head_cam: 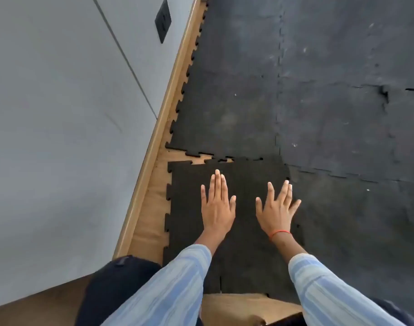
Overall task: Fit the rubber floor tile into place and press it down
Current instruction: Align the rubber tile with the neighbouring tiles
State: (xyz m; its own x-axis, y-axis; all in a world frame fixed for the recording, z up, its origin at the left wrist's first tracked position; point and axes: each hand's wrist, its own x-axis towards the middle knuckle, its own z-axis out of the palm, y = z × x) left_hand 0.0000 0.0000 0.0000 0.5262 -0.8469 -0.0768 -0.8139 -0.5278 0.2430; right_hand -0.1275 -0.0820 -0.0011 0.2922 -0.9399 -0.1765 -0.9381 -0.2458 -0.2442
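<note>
A black rubber floor tile [245, 184] with jigsaw edges lies on the wooden floor in front of me. Its far edge meets the laid tile [225, 118] behind it on the right, while on the left a thin gap of bare wood [199, 159] shows between the teeth. Its right edge sits against the neighbouring laid tile [356, 220]. My left hand [217, 208] lies flat on the tile, palm down, fingers together. My right hand [277, 211] lies flat near the tile's right edge, fingers spread, a red thread at the wrist.
A grey wall [60, 114] with a wooden skirting board [163, 114] runs along the left, carrying a black socket plate [163, 20]. A strip of bare wooden floor [152, 220] lies between skirting and tile. Laid rubber tiles cover the floor ahead and right. My knees are at the bottom.
</note>
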